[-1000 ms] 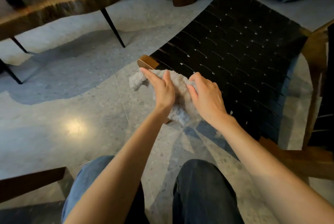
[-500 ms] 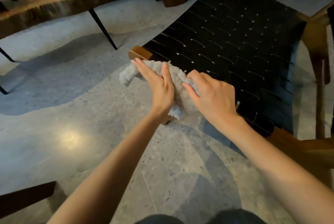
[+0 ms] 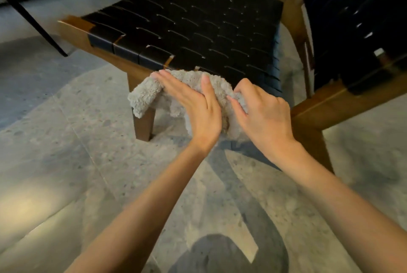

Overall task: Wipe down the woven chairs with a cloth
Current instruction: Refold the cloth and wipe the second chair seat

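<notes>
Now that I have leaned in closer than a moment ago, my left hand (image 3: 195, 105) lies flat-fingered over the fluffy beige cloth (image 3: 147, 94) while my right hand (image 3: 263, 114) pinches its bunched end, seemingly at the black woven seat (image 3: 187, 25) front edge, so wiping can begin.

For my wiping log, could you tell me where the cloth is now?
In the head view, the beige cloth sits mid-frame at the front edge of the black woven seat, under the flat left hand and gripped by the right hand.
</notes>
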